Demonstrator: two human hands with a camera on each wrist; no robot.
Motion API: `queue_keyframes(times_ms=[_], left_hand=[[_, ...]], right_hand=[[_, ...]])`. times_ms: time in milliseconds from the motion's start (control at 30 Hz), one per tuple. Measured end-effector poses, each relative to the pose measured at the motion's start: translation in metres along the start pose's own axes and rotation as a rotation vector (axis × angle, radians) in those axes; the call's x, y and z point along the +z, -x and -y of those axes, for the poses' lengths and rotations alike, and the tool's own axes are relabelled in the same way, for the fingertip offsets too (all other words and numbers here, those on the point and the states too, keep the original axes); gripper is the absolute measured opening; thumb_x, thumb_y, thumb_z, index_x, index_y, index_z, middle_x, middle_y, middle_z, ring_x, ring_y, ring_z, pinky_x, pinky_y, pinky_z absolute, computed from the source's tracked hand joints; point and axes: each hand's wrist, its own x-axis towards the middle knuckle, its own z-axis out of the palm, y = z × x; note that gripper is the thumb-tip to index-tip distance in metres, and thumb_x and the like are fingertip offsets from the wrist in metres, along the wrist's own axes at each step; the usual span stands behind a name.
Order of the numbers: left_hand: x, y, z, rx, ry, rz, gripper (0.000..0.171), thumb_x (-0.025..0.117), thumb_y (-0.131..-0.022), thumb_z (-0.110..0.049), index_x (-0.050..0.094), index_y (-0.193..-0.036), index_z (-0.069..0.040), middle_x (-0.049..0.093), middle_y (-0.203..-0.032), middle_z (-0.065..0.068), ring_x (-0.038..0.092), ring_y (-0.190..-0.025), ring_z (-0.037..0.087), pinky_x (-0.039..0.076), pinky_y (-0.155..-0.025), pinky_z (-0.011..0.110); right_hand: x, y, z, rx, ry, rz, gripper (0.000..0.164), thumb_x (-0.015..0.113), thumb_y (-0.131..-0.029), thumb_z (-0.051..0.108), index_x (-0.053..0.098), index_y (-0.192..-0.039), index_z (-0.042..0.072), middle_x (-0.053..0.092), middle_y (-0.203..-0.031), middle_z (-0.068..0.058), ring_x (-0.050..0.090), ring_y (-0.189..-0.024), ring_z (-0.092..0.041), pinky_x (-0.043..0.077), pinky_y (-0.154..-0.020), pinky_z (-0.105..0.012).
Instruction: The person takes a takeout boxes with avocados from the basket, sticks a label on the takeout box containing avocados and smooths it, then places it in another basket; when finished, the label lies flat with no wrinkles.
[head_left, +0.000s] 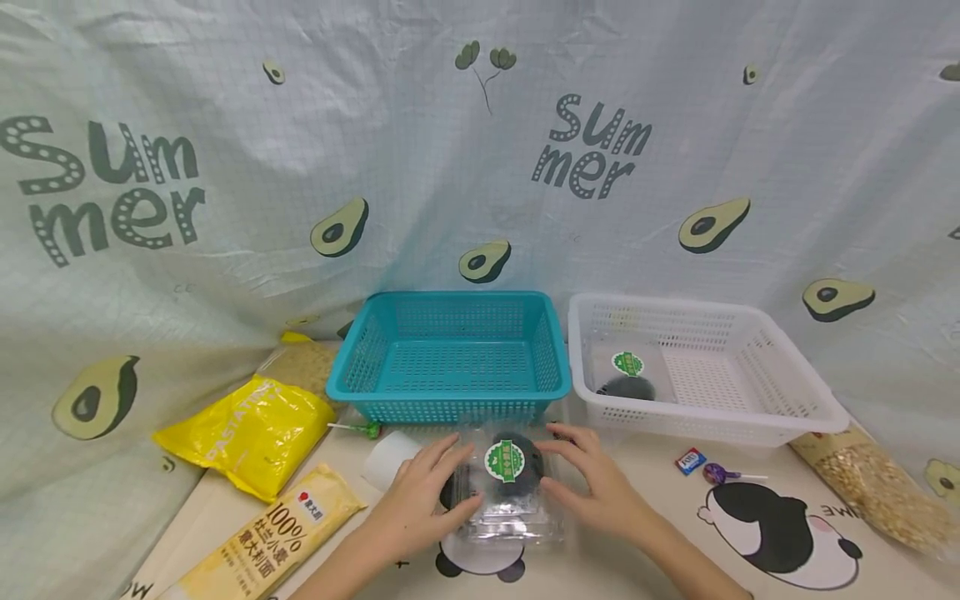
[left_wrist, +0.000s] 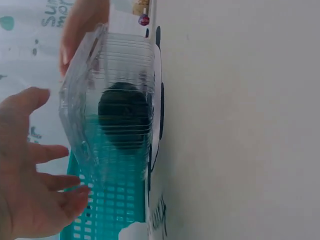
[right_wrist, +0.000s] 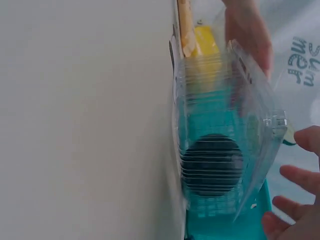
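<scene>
A clear plastic clamshell box (head_left: 510, 508) stands on the table in front of me, with a green round sticker (head_left: 504, 461) on its lid. One dark round item (right_wrist: 212, 165) shows through its ribbed wall; its kind is unclear. My left hand (head_left: 420, 504) is at the box's left side, fingers spread. On the opposite side is my right hand (head_left: 592, 483), its fingers also spread. In the left wrist view, a gap separates the left hand (left_wrist: 40, 170) from the lid. The right wrist view likewise shows the right fingers (right_wrist: 300, 177) beside the lid, not curled round it.
Behind the box is a teal basket (head_left: 450, 408); a white basket (head_left: 712, 425) beside it holds a similar clear box (head_left: 628, 367). Leftward lie a yellow pasta bag (head_left: 255, 433), a pasta packet (head_left: 273, 533), a green lollipop (head_left: 371, 430) and a white object (head_left: 392, 458). Rightward are a purple lollipop (head_left: 716, 473), a small candy (head_left: 690, 461) and a grain bag (head_left: 877, 483).
</scene>
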Motion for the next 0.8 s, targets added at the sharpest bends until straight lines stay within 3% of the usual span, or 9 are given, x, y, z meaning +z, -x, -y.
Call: queue_keyframes(times_ms=[133, 267, 333, 500, 667, 800], left_hand=[[0.004, 0.013, 0.006, -0.085, 0.149, 0.128, 0.081, 0.058, -0.075, -0.057, 0.025, -0.140, -0.019, 0.025, -0.143, 0.013, 0.030, -0.126, 0.034, 0.034, -0.092, 0.056], [0.013, 0.019, 0.006, -0.044, 0.262, 0.166, 0.091, 0.067, -0.072, -0.048, 0.017, -0.142, -0.016, 0.026, -0.143, 0.012, 0.035, -0.124, 0.028, 0.040, -0.092, 0.045], [0.015, 0.019, 0.004, -0.030, 0.311, 0.162, 0.089, 0.069, -0.073, -0.041, 0.018, -0.142, -0.015, 0.029, -0.141, 0.011, 0.040, -0.121, 0.027, 0.045, -0.088, 0.036], [0.011, 0.020, -0.005, -0.015, 0.429, 0.172, 0.079, 0.069, -0.076, -0.026, 0.023, -0.140, -0.016, 0.034, -0.137, 0.013, 0.052, -0.108, 0.024, 0.049, -0.077, 0.020], [-0.001, 0.023, -0.020, 0.033, 0.479, 0.233, 0.075, 0.067, -0.078, -0.024, 0.024, -0.139, -0.016, 0.033, -0.138, 0.013, 0.054, -0.105, 0.018, 0.049, -0.076, 0.020], [-0.009, 0.021, -0.033, 0.104, 0.447, 0.242, 0.073, 0.064, -0.080, -0.032, 0.024, -0.139, -0.017, 0.031, -0.139, 0.014, 0.056, -0.099, 0.012, 0.050, -0.073, 0.022]], right_hand=[[-0.006, 0.014, 0.004, 0.094, -0.040, 0.109, 0.054, 0.063, -0.080, 0.033, 0.046, -0.128, 0.016, 0.033, -0.138, -0.013, 0.034, -0.123, -0.032, 0.038, -0.088, -0.055], [-0.007, 0.022, 0.010, 0.119, -0.089, 0.221, 0.063, 0.061, -0.080, 0.040, 0.038, -0.134, 0.018, 0.025, -0.141, -0.014, 0.042, -0.117, -0.030, 0.045, -0.085, -0.042], [-0.006, 0.024, 0.012, 0.103, -0.071, 0.216, 0.066, 0.063, -0.078, 0.043, 0.037, -0.134, 0.020, 0.026, -0.141, -0.014, 0.044, -0.116, -0.027, 0.047, -0.083, -0.039], [-0.011, 0.030, 0.022, 0.041, 0.068, 0.120, 0.069, 0.068, -0.072, 0.046, 0.041, -0.132, 0.024, 0.034, -0.138, -0.009, 0.039, -0.121, -0.026, 0.044, -0.082, -0.049], [-0.027, 0.039, 0.030, 0.003, 0.125, 0.074, 0.069, 0.070, -0.071, 0.045, 0.043, -0.131, 0.025, 0.036, -0.137, -0.005, 0.040, -0.121, -0.021, 0.048, -0.079, -0.043], [-0.046, 0.042, 0.036, -0.026, 0.126, 0.055, 0.072, 0.073, -0.068, 0.041, 0.044, -0.130, 0.021, 0.037, -0.136, -0.006, 0.042, -0.118, -0.017, 0.050, -0.077, -0.038]])
